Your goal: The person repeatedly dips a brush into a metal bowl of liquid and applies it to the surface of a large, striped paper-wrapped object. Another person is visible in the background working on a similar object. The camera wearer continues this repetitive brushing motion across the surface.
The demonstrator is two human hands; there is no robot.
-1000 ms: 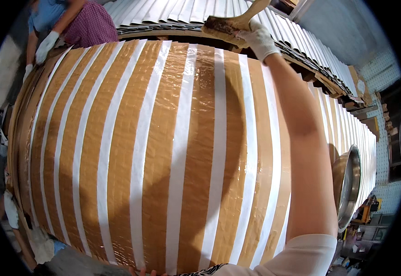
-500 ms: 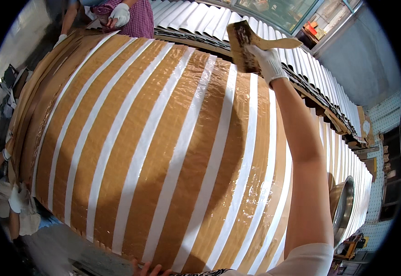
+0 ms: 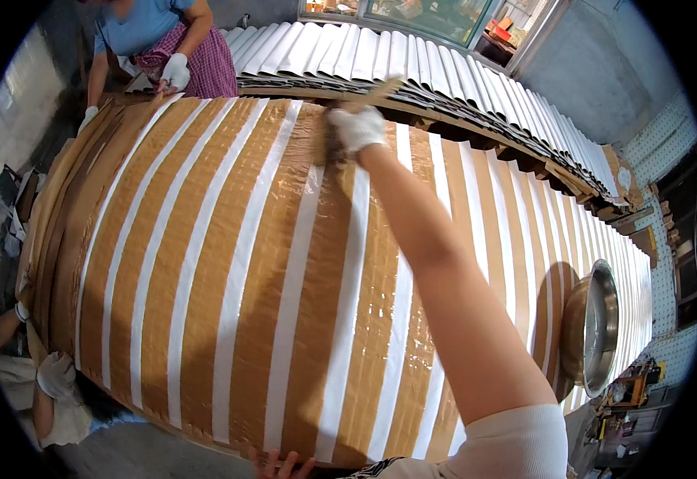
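Note:
My right hand (image 3: pixel 358 130), in a white glove, grips a wide brush (image 3: pixel 331 148) by its wooden handle near the far edge of the work surface. Motion blurs the brush; its dark bristles are against the brown-and-white striped layer. That layer is overlapping brown sheets (image 3: pixel 240 351) with white strips between them, glossy and wet in places. My left hand (image 3: pixel 283 465) is bare and only its spread fingers show, at the near edge of the sheets. A metal basin (image 3: pixel 573 335) with pale contents stands on the sheets, right of my right arm.
White rolled or corrugated sheets (image 3: pixel 348 54) are stacked beyond the far edge. A person in a blue shirt and checked apron (image 3: pixel 212 72) works at the far left corner with gloved hands. Another person's gloved hand (image 3: pixel 57 375) is at the near left corner. A window is behind.
My right hand and the brush have gone from raised at the right to lower and further left, against the sheets. The view has shifted, showing more of the far person and the basin.

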